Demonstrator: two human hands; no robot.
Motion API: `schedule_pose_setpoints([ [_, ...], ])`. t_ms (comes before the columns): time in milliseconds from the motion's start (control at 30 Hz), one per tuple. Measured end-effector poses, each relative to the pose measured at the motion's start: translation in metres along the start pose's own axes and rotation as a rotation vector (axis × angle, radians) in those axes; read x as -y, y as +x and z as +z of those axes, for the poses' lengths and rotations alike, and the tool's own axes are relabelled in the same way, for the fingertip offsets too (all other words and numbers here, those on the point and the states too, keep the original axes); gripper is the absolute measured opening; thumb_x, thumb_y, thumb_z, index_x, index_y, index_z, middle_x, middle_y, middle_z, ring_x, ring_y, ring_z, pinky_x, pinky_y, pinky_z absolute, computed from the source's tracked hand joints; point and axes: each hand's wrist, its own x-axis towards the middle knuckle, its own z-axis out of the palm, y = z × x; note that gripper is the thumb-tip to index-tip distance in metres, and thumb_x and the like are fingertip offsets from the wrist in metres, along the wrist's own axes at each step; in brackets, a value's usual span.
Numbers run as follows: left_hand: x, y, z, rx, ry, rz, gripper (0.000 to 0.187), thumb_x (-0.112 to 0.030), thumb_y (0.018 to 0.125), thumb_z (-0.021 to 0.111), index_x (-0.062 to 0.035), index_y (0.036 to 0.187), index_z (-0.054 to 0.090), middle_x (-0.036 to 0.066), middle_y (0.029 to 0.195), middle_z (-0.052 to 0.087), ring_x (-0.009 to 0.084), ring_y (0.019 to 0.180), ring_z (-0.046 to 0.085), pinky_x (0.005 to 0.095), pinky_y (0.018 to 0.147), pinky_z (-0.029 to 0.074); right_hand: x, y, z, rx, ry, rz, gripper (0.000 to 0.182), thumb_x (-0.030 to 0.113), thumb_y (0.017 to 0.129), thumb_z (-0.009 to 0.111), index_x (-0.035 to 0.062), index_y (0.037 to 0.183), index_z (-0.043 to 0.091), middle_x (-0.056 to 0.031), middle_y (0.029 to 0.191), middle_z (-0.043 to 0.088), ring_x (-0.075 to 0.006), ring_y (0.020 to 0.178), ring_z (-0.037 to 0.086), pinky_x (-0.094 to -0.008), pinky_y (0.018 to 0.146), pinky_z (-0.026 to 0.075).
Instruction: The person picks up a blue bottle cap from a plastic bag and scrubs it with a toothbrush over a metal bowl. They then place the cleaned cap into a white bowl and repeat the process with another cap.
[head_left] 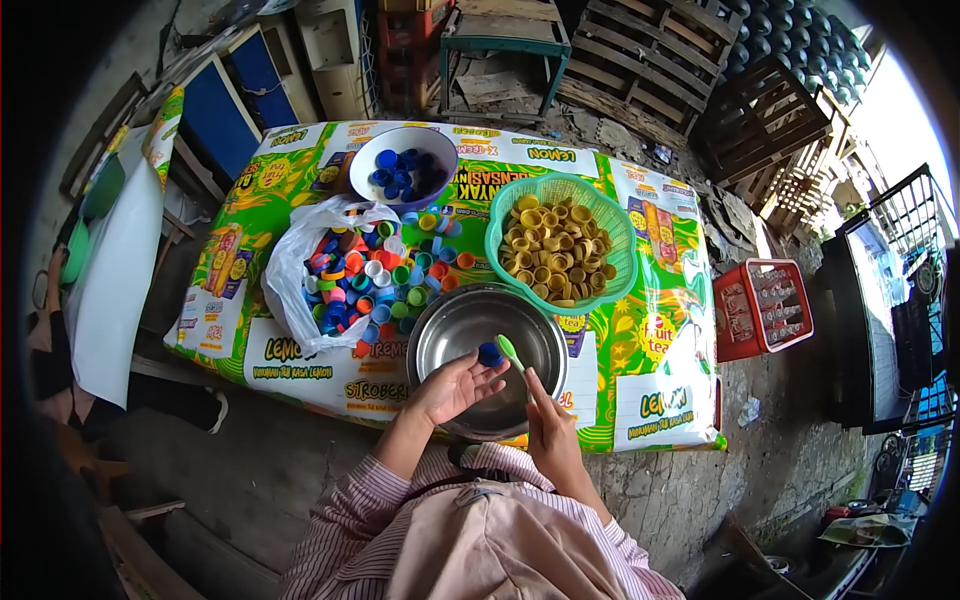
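My left hand [452, 388] holds a dark blue bottle cap [490, 354] at its fingertips, palm turned up. A slim light-green toothbrush [508, 350] is gripped in my right hand [551, 425], its upper end right beside the cap. Both hands are over the near part of a steel bowl [430, 345]. To the left, a white plastic bag [285, 275] lies spread open with mixed coloured bottle caps [372, 268] in it and spilling out. A green plastic basket [496, 235] full of yellow caps [550, 245] stands behind the bowl on the right.
A white basin [372, 160] with dark blue caps [405, 172] stands at the back of the table, which has a green printed cover [640, 330]. A red crate of bottles [735, 310] is on the floor at right. Wooden pallets [640, 60] lean behind. Someone's foot [218, 410] shows at left.
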Motion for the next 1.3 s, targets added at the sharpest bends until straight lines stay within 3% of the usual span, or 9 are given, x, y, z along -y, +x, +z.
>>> schedule_pose_setpoints([
  [100, -0.002, 0.002, -0.003, -0.014, -0.006, -0.005, 0.038, -0.029, 0.095, 0.045, -0.0024, 0.121, 0.047, 0.010, 0.120, 0.054, 0.0191, 0.113, 0.050, 0.0368, 0.097, 0.042, -0.007, -0.001, 0.005, -0.038, 0.010, -0.129, 0.053, -0.003, 0.085, 0.048, 0.0105, 0.136, 0.038, -0.0258, 0.085, 0.060, -0.0372, 0.067, 0.058, -0.0381, 0.063, 0.046],
  [233, -0.001, 0.000, 0.000, -0.042, 0.007, 0.004, 0.031, -0.025, 0.095, 0.045, -0.0031, 0.116, 0.051, 0.011, 0.117, 0.055, 0.0198, 0.108, 0.054, 0.0370, 0.095, 0.044, 0.001, 0.000, -0.004, -0.004, -0.033, -0.034, 0.051, -0.003, 0.086, 0.048, 0.0090, 0.135, 0.039, -0.0261, 0.084, 0.060, -0.0365, 0.066, 0.058, -0.0370, 0.062, 0.046],
  [433, 0.003, 0.002, -0.001, -0.132, 0.552, 0.350, 0.011, -0.010, 0.088, 0.059, -0.0009, 0.094, 0.057, 0.007, 0.110, 0.058, 0.0096, 0.093, 0.057, 0.0250, 0.084, 0.050, -0.002, 0.000, -0.002, -0.011, 0.007, -0.061, 0.052, -0.003, 0.086, 0.047, 0.0096, 0.135, 0.039, -0.0244, 0.078, 0.058, -0.0344, 0.061, 0.058, -0.0353, 0.057, 0.044],
  [667, 0.004, -0.002, 0.005, -0.137, 0.984, 0.611, 0.007, 0.001, 0.085, 0.057, 0.0025, 0.087, 0.051, 0.013, 0.116, 0.055, 0.0141, 0.101, 0.057, 0.0242, 0.084, 0.048, 0.006, 0.001, 0.001, 0.008, 0.003, -0.092, 0.052, -0.002, 0.086, 0.047, 0.0110, 0.136, 0.038, -0.0224, 0.078, 0.058, -0.0359, 0.064, 0.058, -0.0365, 0.058, 0.045],
  [800, 0.001, -0.005, 0.011, -0.110, 1.016, 0.648, 0.007, 0.001, 0.086, 0.057, 0.0029, 0.088, 0.051, 0.015, 0.121, 0.053, 0.0146, 0.103, 0.056, 0.0251, 0.084, 0.049, 0.006, -0.002, 0.001, 0.004, -0.067, -0.121, 0.052, -0.001, 0.086, 0.048, 0.0120, 0.136, 0.039, -0.0218, 0.074, 0.056, -0.0355, 0.061, 0.056, -0.0375, 0.057, 0.044],
  [1000, 0.003, -0.009, 0.011, -0.071, 1.003, 0.634, 0.008, 0.000, 0.087, 0.056, 0.0037, 0.090, 0.050, 0.015, 0.117, 0.056, 0.0126, 0.103, 0.056, 0.0244, 0.085, 0.047, 0.003, -0.001, -0.003, -0.010, -0.022, -0.024, 0.051, -0.003, 0.086, 0.048, 0.0110, 0.135, 0.040, -0.0244, 0.085, 0.060, -0.0345, 0.061, 0.056, -0.0359, 0.056, 0.044],
  [1067, 0.004, -0.008, 0.008, -0.071, 0.908, 0.616, 0.008, 0.000, 0.087, 0.056, 0.0035, 0.091, 0.051, 0.015, 0.118, 0.056, 0.0124, 0.104, 0.055, 0.0244, 0.087, 0.047, 0.004, -0.004, 0.001, -0.018, 0.012, -0.169, 0.053, -0.004, 0.085, 0.048, 0.0111, 0.135, 0.040, -0.0255, 0.079, 0.058, -0.0335, 0.057, 0.056, -0.0340, 0.055, 0.044],
  [1233, 0.001, -0.015, 0.011, -0.069, 0.943, 0.530, 0.006, 0.000, 0.087, 0.055, 0.0023, 0.090, 0.051, 0.016, 0.123, 0.053, 0.0131, 0.109, 0.053, 0.0242, 0.089, 0.044, 0.011, 0.002, -0.007, -0.038, 0.062, -0.070, 0.054, -0.005, 0.084, 0.049, 0.0102, 0.135, 0.040, -0.0202, 0.067, 0.053, -0.0297, 0.054, 0.051, -0.0308, 0.055, 0.041],
  [1300, -0.001, -0.016, 0.014, -0.048, 0.957, 0.554, 0.004, 0.000, 0.088, 0.054, 0.0012, 0.090, 0.051, 0.016, 0.126, 0.051, 0.0131, 0.110, 0.051, 0.0239, 0.090, 0.042, 0.010, -0.002, -0.006, -0.011, 0.070, -0.091, 0.054, -0.003, 0.085, 0.049, 0.0120, 0.136, 0.038, -0.0217, 0.074, 0.056, -0.0335, 0.061, 0.055, -0.0353, 0.059, 0.043],
])
